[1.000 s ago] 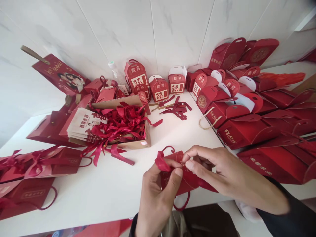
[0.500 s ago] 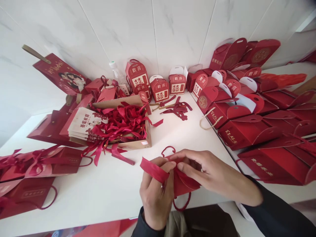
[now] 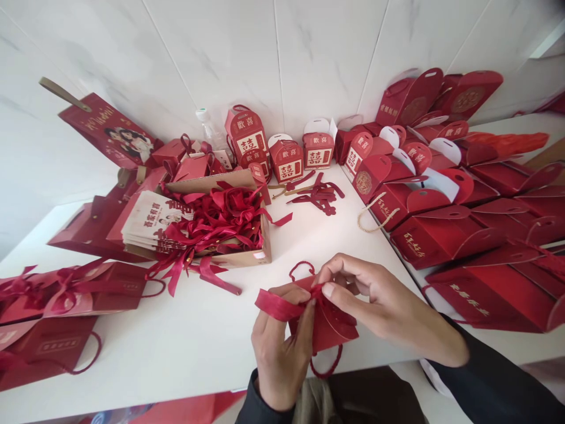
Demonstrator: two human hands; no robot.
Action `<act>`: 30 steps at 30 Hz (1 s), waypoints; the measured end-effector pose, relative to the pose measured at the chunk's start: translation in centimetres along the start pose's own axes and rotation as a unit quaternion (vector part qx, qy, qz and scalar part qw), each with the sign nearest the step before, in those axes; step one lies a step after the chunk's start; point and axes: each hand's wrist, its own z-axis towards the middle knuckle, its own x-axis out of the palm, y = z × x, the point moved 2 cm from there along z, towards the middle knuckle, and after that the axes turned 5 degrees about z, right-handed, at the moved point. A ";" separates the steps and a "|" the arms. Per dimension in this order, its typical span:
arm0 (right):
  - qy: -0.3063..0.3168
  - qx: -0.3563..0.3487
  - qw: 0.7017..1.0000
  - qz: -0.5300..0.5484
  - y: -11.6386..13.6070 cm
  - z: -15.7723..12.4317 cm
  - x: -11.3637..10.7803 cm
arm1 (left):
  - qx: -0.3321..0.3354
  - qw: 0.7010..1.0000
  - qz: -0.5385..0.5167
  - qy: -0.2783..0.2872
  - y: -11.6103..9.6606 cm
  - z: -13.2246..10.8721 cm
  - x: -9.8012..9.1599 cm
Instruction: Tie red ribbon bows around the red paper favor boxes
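A small red gift box [image 3: 334, 331] with twisted cord handles lies on the white table in front of me. A crimson ribbon [image 3: 278, 305] crosses its top. My left hand [image 3: 282, 341] pinches the ribbon between thumb and fingers, and one loose end sticks out over the knuckles to the left. From the right, my right hand [image 3: 371, 297] pinches the ribbon at the middle of the box top with thumb and forefinger. The fingertips of both hands almost meet there. They partly hide the ribbon's crossing, so its exact form is unclear.
A cardboard box [image 3: 247, 257] full of red ribbons stands behind to the left, beside a stack of printed cards [image 3: 148, 218]. Beribboned boxes [image 3: 110, 288] sit at far left. Rows of red boxes [image 3: 481, 294] fill the right. Loose cords [image 3: 320, 197] lie near the wall.
My right hand has lifted slightly and its fingers have drawn back a little, uncovering more of the ribbon and box top. The left hand keeps its pinch, shifted slightly.
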 end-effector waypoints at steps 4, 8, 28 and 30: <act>-0.037 -0.018 0.999 -0.009 0.3 -0.1 -0.1 | -0.001 1.000 0.008 0.000 0.1 0.1 0.0; -0.024 0.006 0.999 -0.022 0.6 -0.3 -0.8 | -0.016 1.000 0.012 -0.007 0.2 -0.1 0.0; -0.075 0.014 0.995 -0.065 0.4 -2.1 -3.1 | -0.029 0.998 -0.048 0.003 -0.2 -1.2 -1.1; -0.083 0.034 0.993 -0.080 -0.2 -2.7 -3.6 | -0.025 0.998 -0.054 0.005 -0.3 -1.9 -1.4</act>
